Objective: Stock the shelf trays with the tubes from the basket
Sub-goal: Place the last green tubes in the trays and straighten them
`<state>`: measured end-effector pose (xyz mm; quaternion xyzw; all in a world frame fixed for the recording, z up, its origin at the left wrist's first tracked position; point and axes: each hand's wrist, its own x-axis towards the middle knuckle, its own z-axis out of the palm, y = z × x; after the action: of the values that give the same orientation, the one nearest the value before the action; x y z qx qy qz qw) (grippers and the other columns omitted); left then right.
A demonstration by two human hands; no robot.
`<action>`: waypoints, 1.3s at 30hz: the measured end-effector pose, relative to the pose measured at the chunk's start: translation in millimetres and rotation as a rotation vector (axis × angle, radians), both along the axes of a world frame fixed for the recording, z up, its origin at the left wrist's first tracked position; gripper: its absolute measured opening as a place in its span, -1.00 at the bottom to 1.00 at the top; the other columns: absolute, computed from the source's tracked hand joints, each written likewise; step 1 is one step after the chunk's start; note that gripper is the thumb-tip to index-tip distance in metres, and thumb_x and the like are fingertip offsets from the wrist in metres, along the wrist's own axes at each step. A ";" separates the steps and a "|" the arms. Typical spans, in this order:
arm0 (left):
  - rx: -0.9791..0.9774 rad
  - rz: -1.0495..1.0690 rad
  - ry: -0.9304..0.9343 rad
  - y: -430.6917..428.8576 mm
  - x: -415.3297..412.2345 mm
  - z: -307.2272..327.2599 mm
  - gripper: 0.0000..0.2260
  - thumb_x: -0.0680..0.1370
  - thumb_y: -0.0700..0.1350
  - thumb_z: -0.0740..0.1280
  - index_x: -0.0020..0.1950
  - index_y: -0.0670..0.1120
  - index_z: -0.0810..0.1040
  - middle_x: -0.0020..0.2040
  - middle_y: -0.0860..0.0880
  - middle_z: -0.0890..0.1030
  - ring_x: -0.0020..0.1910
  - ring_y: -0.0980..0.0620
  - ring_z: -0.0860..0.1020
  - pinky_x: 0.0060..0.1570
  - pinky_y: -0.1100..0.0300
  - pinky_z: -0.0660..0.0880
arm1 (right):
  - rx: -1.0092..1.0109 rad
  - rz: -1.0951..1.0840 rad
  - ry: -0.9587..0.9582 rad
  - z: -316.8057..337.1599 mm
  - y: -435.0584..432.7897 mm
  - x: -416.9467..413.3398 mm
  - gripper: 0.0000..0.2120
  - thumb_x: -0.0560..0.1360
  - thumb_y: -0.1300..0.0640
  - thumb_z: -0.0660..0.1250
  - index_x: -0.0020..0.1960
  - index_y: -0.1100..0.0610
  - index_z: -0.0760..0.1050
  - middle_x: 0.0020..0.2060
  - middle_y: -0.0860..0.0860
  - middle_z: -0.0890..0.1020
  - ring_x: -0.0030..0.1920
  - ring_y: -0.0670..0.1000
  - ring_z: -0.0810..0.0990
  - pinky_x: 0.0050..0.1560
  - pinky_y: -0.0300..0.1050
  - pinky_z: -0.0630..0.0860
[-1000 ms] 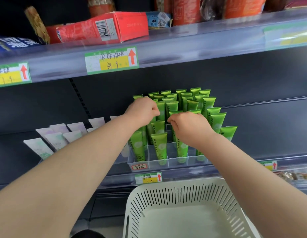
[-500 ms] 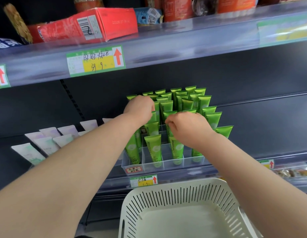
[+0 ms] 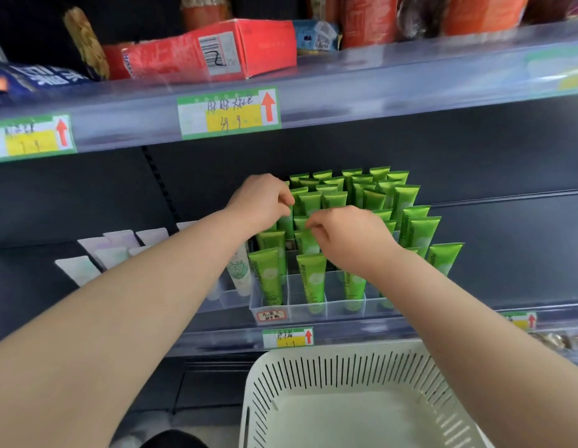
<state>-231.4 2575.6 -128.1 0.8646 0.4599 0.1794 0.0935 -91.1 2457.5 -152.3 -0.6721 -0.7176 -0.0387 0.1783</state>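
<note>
- My right hand (image 3: pixel 349 242), the nearer one, has its fingers curled and pinches the crimped top of a green tube (image 3: pixel 306 242) directly beneath, long axis upright.
- My left hand (image 3: pixel 265 200), farther back, curls at neighbouring tops. I cannot tell whether it grips.
- The tube stands cap-down in the clear tray (image 3: pixel 294 300), and the basket (image 3: pixel 345 348) below shows none.

A shop — price tags (image 3: pixel 229 113) front shelves (image 3: pixel 378 82) stocked with boxed, bagged goods.
</note>
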 end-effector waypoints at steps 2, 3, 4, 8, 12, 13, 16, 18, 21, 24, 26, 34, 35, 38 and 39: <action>-0.002 0.019 0.003 -0.4 -17.8 2.2 -0.83 0.46 -0.15 0.48 0.04 -0.02 0.68 0.00 0.02 0.67 -0.01 0.05 0.61 0.12 0.06 0.54 | -0.004 0.048 0.025 1.4 3.7 -14.8 -0.73 0.58 0.12 0.13 0.17 -0.03 0.53 0.01 -0.01 0.65 0.01 0.09 0.58 -0.02 -0.05 0.48; -0.002 0.026 0.005 -0.8 -26.9 2.7 -0.84 0.46 -0.15 0.48 0.04 -0.02 0.68 -0.01 0.02 0.67 -0.02 0.06 0.61 0.11 0.06 0.54 | -0.018 0.071 0.028 1.5 5.9 -22.4 -0.73 0.57 0.11 0.15 0.19 -0.03 0.53 0.04 -0.02 0.64 0.05 0.09 0.57 0.04 -0.02 0.48; -0.002 0.032 0.005 -1.6 -35.3 2.7 -0.84 0.46 -0.15 0.48 0.03 -0.03 0.68 -0.01 0.02 0.67 -0.03 0.07 0.61 0.10 0.07 0.54 | -0.038 0.093 0.020 1.1 8.7 -29.7 -0.74 0.57 0.10 0.17 0.20 -0.03 0.52 0.07 -0.02 0.63 0.09 0.08 0.56 0.09 0.01 0.47; -0.004 0.046 0.006 -6.4 -61.6 1.6 -0.84 0.48 -0.18 0.45 0.05 -0.05 0.67 -0.01 0.01 0.67 -0.04 0.08 0.60 0.05 0.16 0.53 | -0.140 0.130 -0.108 -4.6 21.7 -54.7 -0.75 0.57 0.09 0.19 0.22 -0.01 0.49 0.10 0.00 0.60 0.14 0.08 0.52 0.17 0.07 0.38; -0.009 0.060 0.006 -9.7 -73.5 0.8 -0.83 0.49 -0.17 0.43 0.07 -0.04 0.67 0.01 0.01 0.66 0.01 0.05 0.59 0.10 0.09 0.53 | -0.207 0.096 -0.180 -10.8 24.9 -68.2 -0.75 0.56 0.20 0.19 0.16 -0.01 0.51 -0.02 0.00 0.62 0.06 0.10 0.54 0.19 0.05 0.30; -0.010 0.064 0.000 -9.9 -74.8 0.3 -0.83 0.50 -0.16 0.43 0.08 -0.04 0.67 0.01 0.01 0.66 0.02 0.04 0.59 0.10 0.08 0.53 | -0.202 0.089 -0.180 -10.9 24.1 -68.3 -0.77 0.56 0.21 0.19 0.13 0.00 0.52 -0.07 0.00 0.62 0.04 0.11 0.55 0.18 0.04 0.30; -0.005 0.061 -0.021 -10.7 -75.2 -3.5 -0.84 0.51 -0.17 0.42 0.07 -0.03 0.67 -0.01 0.03 0.65 0.00 0.06 0.59 0.10 0.06 0.54 | -0.145 0.091 -0.216 -11.2 21.0 -63.9 -0.84 0.55 0.21 0.20 -0.06 -0.01 0.50 -0.26 -0.04 0.53 0.00 0.11 0.53 0.04 -0.02 0.30; -0.002 0.052 -0.028 -11.6 -73.0 -7.2 -0.85 0.51 -0.18 0.42 0.06 -0.03 0.67 -0.07 0.07 0.63 -0.02 0.06 0.59 0.08 0.05 0.55 | -0.132 0.091 -0.238 -10.9 18.3 -61.7 -0.84 0.55 0.21 0.20 -0.15 -0.02 0.43 -0.36 -0.07 0.43 0.00 0.11 0.50 -0.04 -0.04 0.26; -0.011 0.040 -0.017 -12.8 -66.8 -11.9 -0.86 0.51 -0.17 0.42 0.04 -0.02 0.67 -0.11 0.10 0.60 -0.02 0.06 0.59 0.07 0.04 0.55 | -0.184 0.113 -0.216 -10.6 13.9 -60.4 -0.87 0.57 0.13 0.19 -0.09 -0.02 0.48 -0.25 -0.03 0.52 0.06 0.10 0.47 0.03 -0.01 0.30; -0.001 0.026 -0.020 -12.5 -58.2 -13.1 -0.85 0.51 -0.15 0.41 0.06 -0.01 0.67 -0.02 0.06 0.65 0.00 0.05 0.59 0.05 0.07 0.55 | -0.238 0.154 -0.107 -5.6 7.7 -55.3 -0.78 0.58 -0.07 0.17 0.07 -0.04 0.55 -0.09 -0.05 0.63 0.06 0.06 0.50 0.11 0.02 0.38; -0.007 0.012 -0.001 -12.5 -51.1 -13.6 -0.83 0.52 -0.14 0.41 0.10 -0.01 0.66 0.02 0.04 0.65 0.01 0.05 0.59 0.06 0.08 0.54 | -0.182 0.146 -0.050 -2.9 3.9 -47.4 -0.72 0.59 -0.10 0.11 0.11 -0.07 0.56 -0.06 -0.06 0.64 0.02 0.05 0.53 0.11 0.04 0.42; -0.013 0.003 0.168 -7.3 -30.4 -23.5 -0.83 0.55 -0.17 0.36 0.10 -0.03 0.67 0.08 0.00 0.64 0.04 0.01 0.57 -0.08 0.21 0.43 | -0.094 -0.019 -0.089 -10.5 3.3 -20.7 -0.77 0.57 0.19 0.14 0.12 0.01 0.51 -0.05 -0.02 0.64 0.05 0.10 0.51 0.09 0.04 0.44; -0.006 0.005 0.167 -7.0 -30.0 -23.8 -0.83 0.56 -0.18 0.35 0.10 -0.04 0.67 0.08 -0.01 0.64 0.04 0.00 0.57 -0.09 0.21 0.42 | -0.088 -0.019 -0.084 -12.0 3.4 -20.1 -0.76 0.56 0.19 0.14 0.12 0.01 0.51 -0.04 -0.02 0.64 0.05 0.09 0.51 0.10 0.05 0.44; 0.015 0.006 0.166 -6.4 -31.3 -24.0 -0.84 0.56 -0.18 0.35 0.08 -0.04 0.67 0.05 0.00 0.65 0.02 0.01 0.57 -0.10 0.20 0.42 | -0.078 -0.023 -0.080 -14.6 4.4 -18.0 -0.76 0.55 0.21 0.16 0.12 0.00 0.51 -0.06 -0.01 0.64 0.05 0.09 0.52 0.16 0.08 0.43; 0.006 0.001 0.179 -6.0 -31.6 -23.4 -0.85 0.55 -0.17 0.36 0.07 -0.03 0.68 0.04 0.01 0.65 0.02 0.02 0.57 -0.10 0.19 0.42 | -0.077 -0.023 -0.077 -15.1 4.8 -17.2 -0.76 0.55 0.21 0.16 0.12 0.01 0.52 -0.06 -0.01 0.64 0.05 0.09 0.52 0.16 0.09 0.42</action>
<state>-263.0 2569.5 -151.5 0.8773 0.4662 0.1028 0.0491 -108.3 2462.3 -167.5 -0.6848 -0.7171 -0.0390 0.1238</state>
